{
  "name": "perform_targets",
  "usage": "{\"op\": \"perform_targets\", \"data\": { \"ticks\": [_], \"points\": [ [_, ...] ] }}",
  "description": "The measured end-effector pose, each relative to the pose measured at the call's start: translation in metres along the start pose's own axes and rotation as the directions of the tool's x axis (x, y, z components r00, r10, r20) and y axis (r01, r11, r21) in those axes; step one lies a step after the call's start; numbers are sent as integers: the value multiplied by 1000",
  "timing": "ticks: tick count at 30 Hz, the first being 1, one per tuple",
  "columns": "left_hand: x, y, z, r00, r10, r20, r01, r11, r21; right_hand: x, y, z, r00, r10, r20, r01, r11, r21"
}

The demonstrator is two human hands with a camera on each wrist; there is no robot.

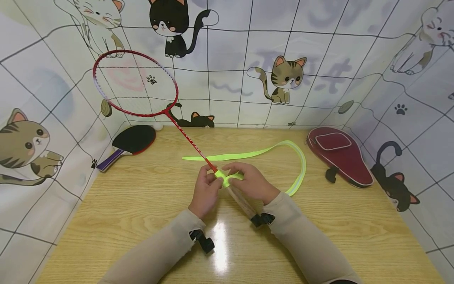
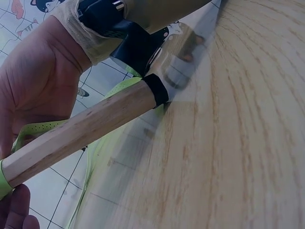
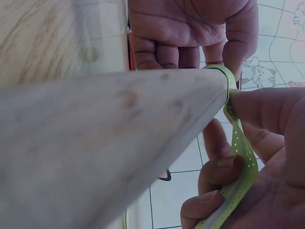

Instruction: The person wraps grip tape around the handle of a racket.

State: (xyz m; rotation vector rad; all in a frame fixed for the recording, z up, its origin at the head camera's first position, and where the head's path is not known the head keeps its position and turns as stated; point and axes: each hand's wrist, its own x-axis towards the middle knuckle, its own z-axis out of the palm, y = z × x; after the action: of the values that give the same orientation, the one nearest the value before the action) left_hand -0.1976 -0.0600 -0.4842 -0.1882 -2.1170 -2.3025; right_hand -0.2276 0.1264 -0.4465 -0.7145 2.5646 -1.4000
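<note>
A red-framed badminton racket (image 1: 184, 135) slants across the head view, head up to the left and bare wooden handle (image 2: 86, 126) toward me. My left hand (image 1: 205, 191) grips it near the top of the handle, its thumb by the wrapped part. Yellow-green perforated grip tape (image 3: 245, 164) circles the handle's upper end. With curled fingers my right hand (image 1: 253, 182) holds the tape close to the wrap, its thumb pressing at the handle. The tape's loose length (image 1: 302, 159) loops behind the right hand and runs left under the racket shaft. A black cap ends the handle.
At the back left lies a black table tennis bat (image 1: 134, 139) with a purple handle, a white ball (image 1: 158, 126) beside it. A dark red racket case (image 1: 337, 154) rests at the right. Cat-printed sheeting (image 1: 227, 51) walls the wooden table (image 1: 142, 221) on three sides.
</note>
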Motion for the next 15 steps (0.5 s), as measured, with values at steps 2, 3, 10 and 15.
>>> {"op": "perform_targets", "data": {
  "ticks": [2,3,10,15],
  "points": [
    [0,0,0,1000,-1,-3,1,1000,2,0,1,-1,1000,-9,17,9,1000,12],
    [0,0,0,1000,-2,-7,2,1000,5,0,1,-1,1000,-12,26,11,1000,20],
    [0,0,1,1000,-7,-5,7,1000,-1,0,1,-1,998,-9,54,5,998,59],
    [-1,0,1,1000,12,-2,-12,1000,18,0,-2,0,999,-5,35,4,1000,28]
  ]
}}
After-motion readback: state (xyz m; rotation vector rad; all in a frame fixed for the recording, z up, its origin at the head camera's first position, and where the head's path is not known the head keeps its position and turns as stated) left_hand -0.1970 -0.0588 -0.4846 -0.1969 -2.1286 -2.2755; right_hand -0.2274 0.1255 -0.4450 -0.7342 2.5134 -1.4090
